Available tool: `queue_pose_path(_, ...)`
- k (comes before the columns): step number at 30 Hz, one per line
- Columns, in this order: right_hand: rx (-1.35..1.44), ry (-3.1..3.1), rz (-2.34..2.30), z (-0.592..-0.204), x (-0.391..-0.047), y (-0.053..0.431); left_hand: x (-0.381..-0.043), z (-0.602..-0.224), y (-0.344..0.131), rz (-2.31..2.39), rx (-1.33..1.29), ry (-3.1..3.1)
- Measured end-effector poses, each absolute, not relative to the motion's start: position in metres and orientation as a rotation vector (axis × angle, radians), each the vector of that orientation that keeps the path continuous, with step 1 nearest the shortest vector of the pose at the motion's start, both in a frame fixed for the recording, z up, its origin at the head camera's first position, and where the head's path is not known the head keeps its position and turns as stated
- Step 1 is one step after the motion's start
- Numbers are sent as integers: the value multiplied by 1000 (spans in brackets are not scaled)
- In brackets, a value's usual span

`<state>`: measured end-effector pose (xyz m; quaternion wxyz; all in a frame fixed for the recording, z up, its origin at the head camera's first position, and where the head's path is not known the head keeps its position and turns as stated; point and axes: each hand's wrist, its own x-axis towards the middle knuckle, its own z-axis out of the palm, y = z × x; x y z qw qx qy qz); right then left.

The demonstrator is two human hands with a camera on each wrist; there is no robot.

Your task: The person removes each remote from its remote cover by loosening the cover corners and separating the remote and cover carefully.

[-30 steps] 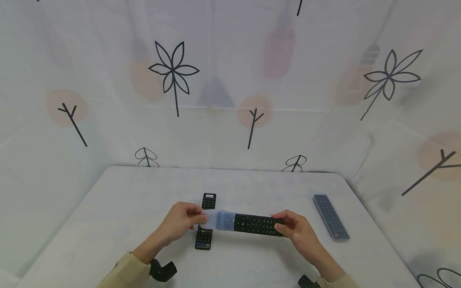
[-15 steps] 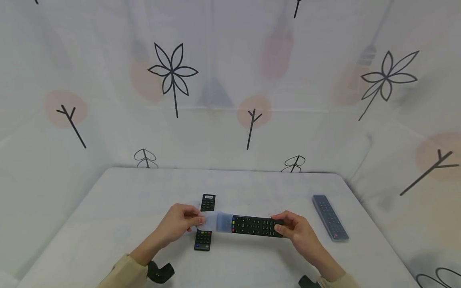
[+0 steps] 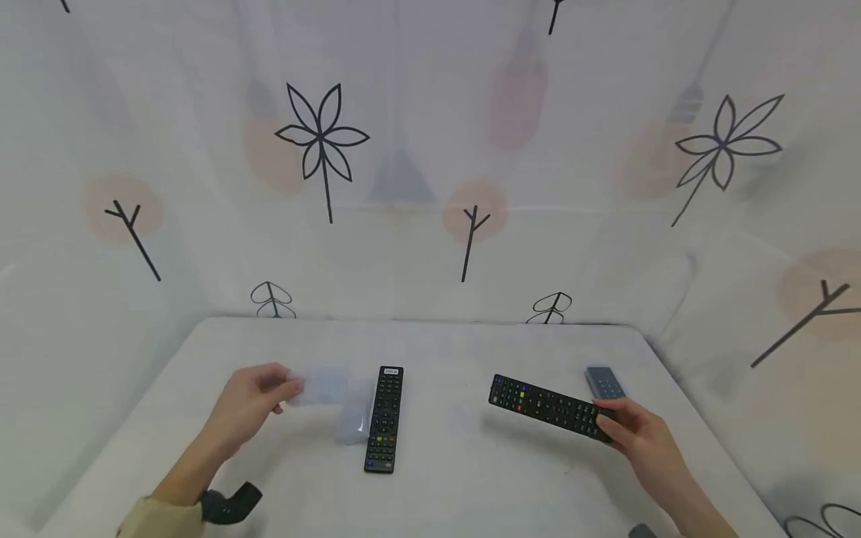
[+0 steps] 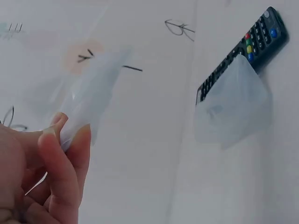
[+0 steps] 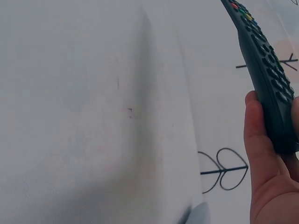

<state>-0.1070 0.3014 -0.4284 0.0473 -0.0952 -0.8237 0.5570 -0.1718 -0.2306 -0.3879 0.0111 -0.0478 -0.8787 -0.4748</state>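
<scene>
My left hand pinches a thin, translucent plastic sleeve by its end, above the left part of the table; the same sleeve stands up from the fingertips in the left wrist view. My right hand grips one end of a bare black remote control, raised over the table and pointing left. Between the hands a second black remote lies lengthwise on the table. Another clear sleeve lies against its left side, and in the left wrist view this sleeve hides part of that remote.
Beyond my right hand lies a bluish, sleeve-covered remote, its near part hidden by the hand and the held remote. The white table ends at a patterned cloth backdrop.
The sleeve has come off the black remote. My left hand has moved left with the sleeve, and my right hand right with the remote. The lying remote and second sleeve are now uncovered.
</scene>
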Motion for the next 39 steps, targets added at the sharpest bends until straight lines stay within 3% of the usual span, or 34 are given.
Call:
queue_pose_path(6, -228, -2564, 1665, -427, -103, 305, -170, -374, -230, -1455, -311, -2766)
queue_pose_path(24, -229, -2535, 1760, -432, -109, 291, -173, -400, -216, -1490, -391, -2670)
queue_pose_path(39, -371, -2392, 1969, -436, -121, 268, -185, -409, -184, -1402, -633, -2527)
